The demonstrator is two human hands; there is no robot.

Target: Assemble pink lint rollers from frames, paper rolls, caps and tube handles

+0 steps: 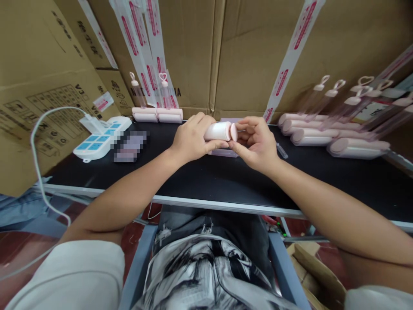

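Right fingers (240, 149) pinch cap (234, 132); left fingers (196, 124) wrap tube (218, 131). Cap tilted, closure apparently incomplete; pink cylinders (314, 137) right of tube.

- the left end of the pale cylinder (216, 132) is covered by the left hand (192, 135)
- a clear pinkish case (226, 153) sits mostly hidden behind the cylinder
- the slab (130, 147) at left: too blurred, i can't make it out
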